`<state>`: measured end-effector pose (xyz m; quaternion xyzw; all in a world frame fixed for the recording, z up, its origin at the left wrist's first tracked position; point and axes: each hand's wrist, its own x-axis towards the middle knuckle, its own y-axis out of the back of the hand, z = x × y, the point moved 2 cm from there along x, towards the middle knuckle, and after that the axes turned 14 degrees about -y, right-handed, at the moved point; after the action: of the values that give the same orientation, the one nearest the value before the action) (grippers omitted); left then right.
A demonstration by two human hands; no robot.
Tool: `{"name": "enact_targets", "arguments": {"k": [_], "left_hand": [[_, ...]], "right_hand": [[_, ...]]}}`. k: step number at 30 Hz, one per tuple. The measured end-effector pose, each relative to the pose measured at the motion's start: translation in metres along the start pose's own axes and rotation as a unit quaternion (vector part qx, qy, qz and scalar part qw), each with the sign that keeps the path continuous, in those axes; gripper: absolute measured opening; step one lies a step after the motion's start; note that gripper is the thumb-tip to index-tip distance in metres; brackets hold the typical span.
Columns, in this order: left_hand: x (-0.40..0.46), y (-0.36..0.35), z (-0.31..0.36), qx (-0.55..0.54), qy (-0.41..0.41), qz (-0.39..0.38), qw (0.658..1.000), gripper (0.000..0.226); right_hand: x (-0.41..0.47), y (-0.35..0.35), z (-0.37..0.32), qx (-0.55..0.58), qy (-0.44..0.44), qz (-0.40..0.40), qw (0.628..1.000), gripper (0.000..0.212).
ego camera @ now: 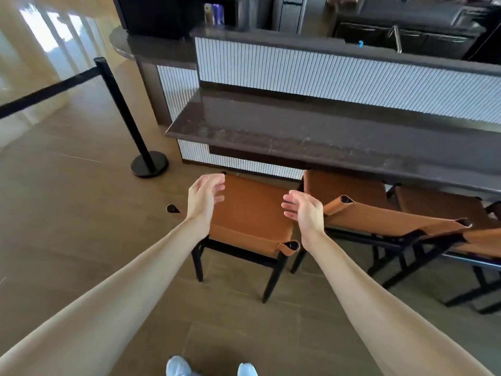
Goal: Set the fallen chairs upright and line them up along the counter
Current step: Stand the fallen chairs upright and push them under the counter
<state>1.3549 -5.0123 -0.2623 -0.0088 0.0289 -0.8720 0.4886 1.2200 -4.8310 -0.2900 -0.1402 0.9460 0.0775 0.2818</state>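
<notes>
- Below the two raised hands, at the near edge of the counter (325, 137), the nearest chair (249, 213) is seen standing upright on its black legs.
- Its tan seat is turned toward the counter, and its backrest, with a black tube end at the near right corner, is on the near side, toward the person.
- The left hand (204, 198) is held over the left edge of the seat and the right hand (303, 210) over the right edge; both are spread, fingers loosely curved, palms turned to each other, and nothing is held.
- Whether either hand touches the chair cannot be told; they seem just apart from it.
- The long axis of the backrest runs left to right, roughly along the counter, so both hands are about equally near to it.
- To the right, a second chair (379, 213) and a third chair (461, 213) are seen upright, and their backrests run slightly askew to the counter.
- It is judged that the row is nearly finished, and only small straightening is perhaps needed.
- At the far left a black stanchion (127, 118) with a belt is standing, well apart from the chairs.
</notes>
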Motion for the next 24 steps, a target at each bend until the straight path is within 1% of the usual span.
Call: {"name": "enact_targets", "arguments": {"k": [1, 3, 6, 9, 12, 15, 18, 21, 23, 24], "left_hand": [[0.005, 0.001, -0.011, -0.007, 0.019, -0.006, 1.0, 0.017], [0.015, 0.005, -0.034, -0.022, 0.071, -0.009, 0.997, 0.016], [0.027, 0.014, -0.063, -0.042, 0.147, -0.009, 0.988, 0.023], [0.042, 0.023, -0.083, -0.04, 0.2, -0.039, 0.978, 0.02], [0.054, 0.029, -0.104, -0.026, 0.255, -0.064, 0.965, 0.018], [0.057, 0.038, -0.128, -0.018, 0.348, -0.052, 0.936, 0.022], [0.057, 0.046, -0.152, -0.03, 0.434, -0.033, 0.9, 0.036], [0.066, 0.048, -0.172, -0.063, 0.466, 0.018, 0.883, 0.05], [0.077, 0.046, -0.181, -0.101, 0.453, 0.046, 0.885, 0.055], [0.081, 0.046, -0.183, -0.106, 0.436, 0.052, 0.892, 0.051]], "right_hand": [[0.004, -0.004, 0.011, 0.009, -0.045, 0.016, 0.999, 0.016], [0.011, -0.017, 0.033, 0.024, -0.122, 0.032, 0.992, 0.014], [0.017, -0.045, 0.056, 0.048, -0.182, 0.027, 0.982, 0.017], [0.023, -0.072, 0.067, 0.089, -0.23, 0.039, 0.968, 0.017], [0.033, -0.094, 0.082, 0.123, -0.278, 0.05, 0.951, 0.024], [0.042, -0.105, 0.102, 0.165, -0.323, 0.06, 0.93, 0.027], [0.054, -0.103, 0.117, 0.199, -0.357, 0.087, 0.909, 0.029], [0.068, -0.1, 0.13, 0.276, -0.388, 0.08, 0.876, 0.035], [0.079, -0.1, 0.139, 0.307, -0.372, 0.069, 0.873, 0.037], [0.083, -0.1, 0.143, 0.322, -0.357, 0.068, 0.874, 0.039]]}}
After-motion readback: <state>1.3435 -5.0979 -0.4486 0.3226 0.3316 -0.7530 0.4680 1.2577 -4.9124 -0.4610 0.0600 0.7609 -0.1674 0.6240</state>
